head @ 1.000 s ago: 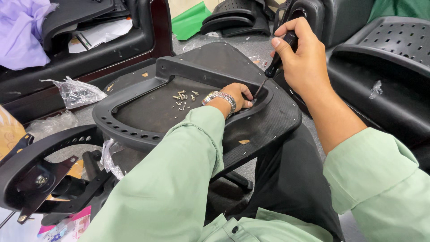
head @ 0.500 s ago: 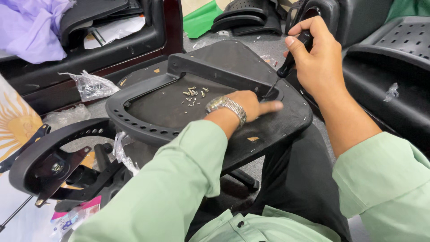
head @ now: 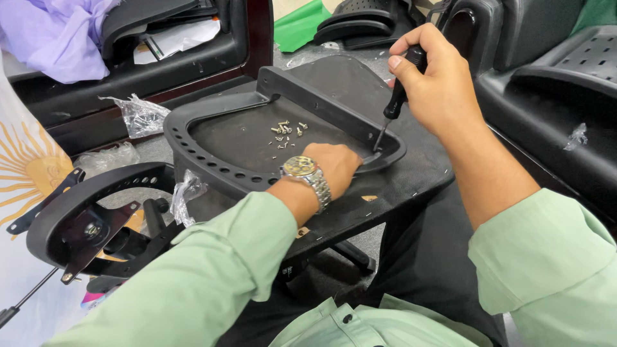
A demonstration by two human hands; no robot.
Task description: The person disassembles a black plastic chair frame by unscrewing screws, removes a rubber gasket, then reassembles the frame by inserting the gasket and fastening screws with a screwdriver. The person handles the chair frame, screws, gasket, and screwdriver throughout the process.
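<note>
My right hand (head: 434, 80) grips a black-handled screwdriver (head: 398, 96), held nearly upright with its tip down on the right end of a black plastic chair frame (head: 193, 151). My left hand (head: 334, 166), with a metal watch (head: 308, 177) on the wrist, rests on the frame beside the screwdriver tip with fingers curled, seemingly steadying something small there. Several small silver screws (head: 286, 132) lie loose in the frame's hollow. The frame sits on a black seat board (head: 405, 183) across my lap.
A black armrest part with a metal bracket (head: 83, 222) lies at the left. Crumpled clear plastic bags (head: 144, 115) sit behind the frame. Black chair shells (head: 559, 96) stand at the right, more chair parts (head: 360, 22) at the back, and purple cloth (head: 58, 38) at top left.
My right hand has lowered and brought the screwdriver tip onto the frame's right end. My left hand has drawn in its fingers beside the tip. The view has shifted closer.
</note>
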